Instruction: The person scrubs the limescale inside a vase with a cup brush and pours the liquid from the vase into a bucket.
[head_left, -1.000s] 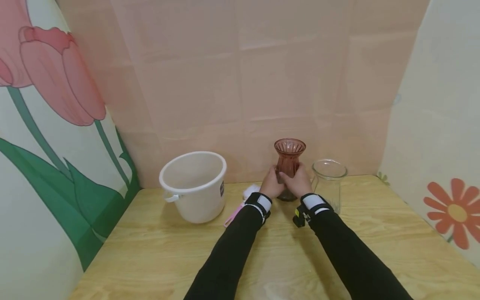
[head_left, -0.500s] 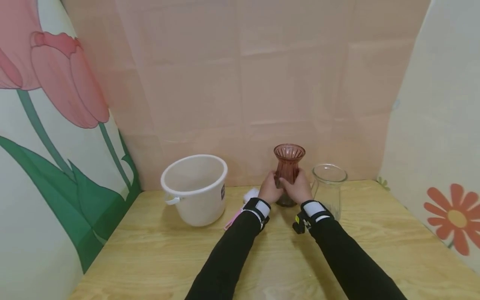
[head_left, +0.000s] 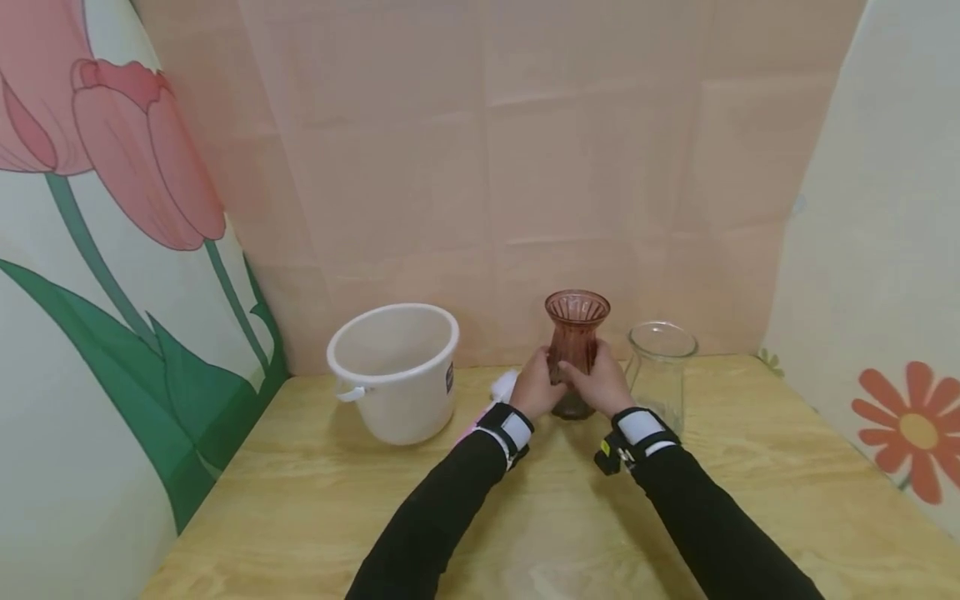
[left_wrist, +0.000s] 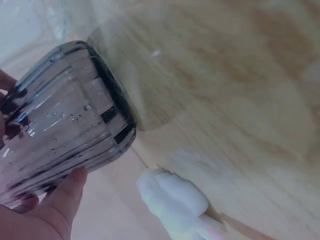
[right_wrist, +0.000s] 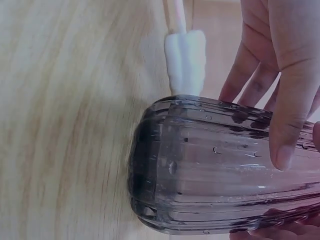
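A ribbed reddish-brown glass vase point(head_left: 575, 348) stands upright on the wooden table point(head_left: 525, 517), near the back wall. My left hand point(head_left: 534, 385) grips its lower body from the left and my right hand point(head_left: 602, 385) grips it from the right. The left wrist view shows the vase's ribbed base point(left_wrist: 75, 125) with my left hand's thumb point(left_wrist: 60, 202) against it. In the right wrist view my fingers point(right_wrist: 290, 85) wrap over the vase point(right_wrist: 215, 165). A brush with a white sponge head point(head_left: 501, 387) and pink handle lies just left of the vase, seen too as the sponge head point(right_wrist: 186, 60).
A white plastic bucket point(head_left: 395, 371) stands at the back left. A clear glass vase point(head_left: 662, 367) stands right of the brown one, close to my right hand. Printed flower panels wall in the table on the left, back and right.
The view has shifted slightly and my hands with the brown vase have come a little nearer; the grip on the vase looks the same.
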